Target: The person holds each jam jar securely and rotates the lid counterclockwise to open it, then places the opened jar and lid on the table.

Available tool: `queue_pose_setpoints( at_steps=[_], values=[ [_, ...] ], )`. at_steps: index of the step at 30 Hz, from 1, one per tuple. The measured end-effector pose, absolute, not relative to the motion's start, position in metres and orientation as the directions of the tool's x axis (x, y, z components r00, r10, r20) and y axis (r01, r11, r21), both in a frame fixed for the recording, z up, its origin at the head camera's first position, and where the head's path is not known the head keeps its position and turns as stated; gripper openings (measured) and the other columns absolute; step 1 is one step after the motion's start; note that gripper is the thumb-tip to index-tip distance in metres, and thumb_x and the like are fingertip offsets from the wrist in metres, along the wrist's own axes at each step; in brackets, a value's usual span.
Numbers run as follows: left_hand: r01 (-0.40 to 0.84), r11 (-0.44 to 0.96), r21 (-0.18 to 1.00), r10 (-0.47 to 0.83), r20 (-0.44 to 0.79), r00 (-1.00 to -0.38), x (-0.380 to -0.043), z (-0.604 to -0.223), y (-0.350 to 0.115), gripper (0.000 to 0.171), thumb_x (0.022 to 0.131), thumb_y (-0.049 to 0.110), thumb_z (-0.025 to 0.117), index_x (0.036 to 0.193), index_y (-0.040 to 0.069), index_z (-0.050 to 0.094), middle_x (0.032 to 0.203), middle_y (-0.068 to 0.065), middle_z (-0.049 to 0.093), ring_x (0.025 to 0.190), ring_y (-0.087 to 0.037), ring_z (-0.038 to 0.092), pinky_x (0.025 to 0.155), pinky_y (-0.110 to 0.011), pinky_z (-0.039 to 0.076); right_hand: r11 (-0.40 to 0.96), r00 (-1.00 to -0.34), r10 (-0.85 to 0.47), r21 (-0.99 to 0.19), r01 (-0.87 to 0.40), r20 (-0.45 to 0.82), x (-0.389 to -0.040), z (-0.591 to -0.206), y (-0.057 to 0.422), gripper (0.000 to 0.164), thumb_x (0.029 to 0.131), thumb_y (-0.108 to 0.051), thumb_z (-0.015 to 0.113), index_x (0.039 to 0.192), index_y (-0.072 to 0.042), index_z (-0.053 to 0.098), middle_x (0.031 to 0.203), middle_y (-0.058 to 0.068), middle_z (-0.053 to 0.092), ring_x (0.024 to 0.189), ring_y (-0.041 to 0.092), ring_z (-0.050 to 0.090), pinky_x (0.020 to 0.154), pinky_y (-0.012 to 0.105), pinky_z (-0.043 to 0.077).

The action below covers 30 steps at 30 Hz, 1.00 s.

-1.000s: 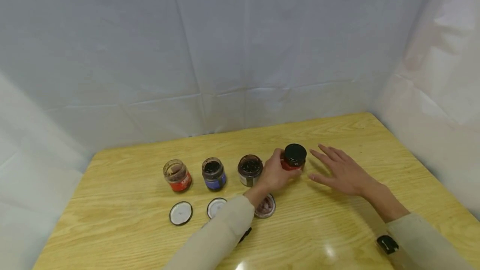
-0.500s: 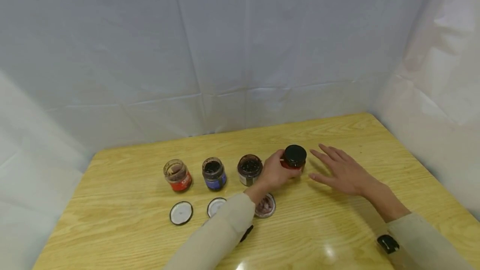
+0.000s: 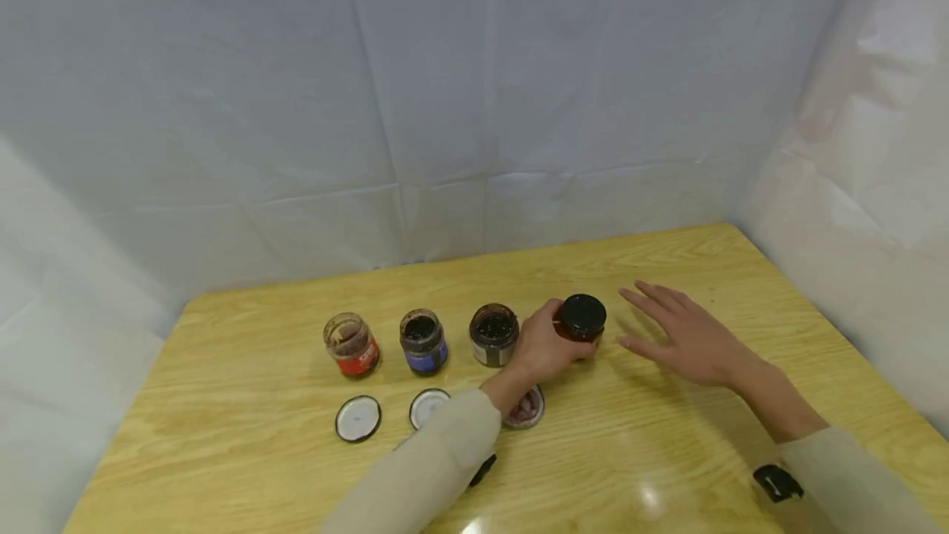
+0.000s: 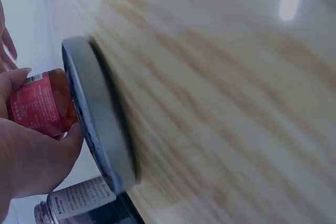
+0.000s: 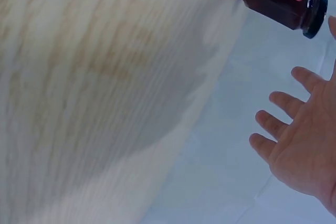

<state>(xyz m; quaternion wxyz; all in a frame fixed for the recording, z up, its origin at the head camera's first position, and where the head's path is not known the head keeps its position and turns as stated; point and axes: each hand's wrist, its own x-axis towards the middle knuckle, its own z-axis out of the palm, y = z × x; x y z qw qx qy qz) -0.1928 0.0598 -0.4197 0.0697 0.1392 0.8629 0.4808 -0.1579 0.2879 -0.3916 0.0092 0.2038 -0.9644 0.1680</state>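
Observation:
My left hand (image 3: 544, 346) grips a jar of dark red contents (image 3: 582, 317) with a black lid and a red label. In the left wrist view, the thumb and a finger close round the jar's red label (image 4: 37, 106). To the jar's right, my right hand (image 3: 685, 336) hovers apart from it, fingers spread and holding nothing. The right wrist view shows the palm (image 5: 310, 140) with several extended fingers, below the capped jar (image 5: 281, 1). Just left of my left hand stands an uncapped jar of dark contents (image 3: 494, 336) with a pale label.
Further left stand an open blue-labelled jar (image 3: 423, 343) and an open red-labelled jar (image 3: 352, 345). In front of the open jars lie upturned lids: a white one (image 3: 358, 419), another (image 3: 427, 409) and a stained one (image 3: 526, 410), partly behind the left arm. White sheeting (image 3: 445, 105) surrounds the wooden table (image 3: 630, 452).
The capped jar and the left hand have shifted slightly toward the person. My right hand has drawn a little to the right, widening the gap to the jar.

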Motion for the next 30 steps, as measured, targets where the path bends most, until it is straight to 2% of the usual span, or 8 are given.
queue_pose_setpoints(
  at_steps=[9, 17, 30],
  values=[
    [0.178, 0.466, 0.867, 0.345, 0.007, -0.939, -0.182, -0.408, 0.049, 0.061, 0.076, 0.030, 0.081, 0.129, 0.016, 0.054, 0.111, 0.001, 0.062, 0.096, -0.013, 0.061, 0.079, -0.031, 0.050, 0.842, -0.910, -0.395, -0.346, -0.414, 0.127, -0.151, -0.380, 0.285, 0.068, 0.096, -0.050, 0.050, 0.152, -0.019, 0.028, 0.153, 0.014, 0.024, 0.136, 0.043, 0.022, 0.099, 0.065, 0.024],
    [0.233, 0.458, 0.858, 0.386, 0.044, -0.921, -0.167, -0.393, 0.028, 0.058, 0.076, 0.034, 0.080, 0.126, 0.018, 0.056, 0.105, 0.005, 0.062, 0.090, -0.009, 0.060, 0.075, -0.027, 0.050, 0.824, -0.896, -0.407, -0.352, -0.443, 0.175, -0.142, -0.374, 0.279, 0.065, 0.096, -0.048, 0.051, 0.151, -0.023, 0.029, 0.153, 0.010, 0.027, 0.136, 0.039, 0.026, 0.099, 0.062, 0.027],
    [0.307, 0.435, 0.846, 0.455, 0.088, -0.886, -0.147, -0.383, -0.013, 0.061, 0.072, 0.027, 0.082, 0.127, 0.019, 0.056, 0.110, 0.004, 0.059, 0.094, -0.012, 0.058, 0.076, -0.029, 0.050, 0.753, -0.864, -0.454, -0.424, -0.503, 0.218, -0.124, -0.365, 0.244, 0.058, 0.097, -0.043, 0.051, 0.150, -0.028, 0.032, 0.149, 0.003, 0.035, 0.134, 0.031, 0.034, 0.097, 0.059, 0.034]
  ],
)
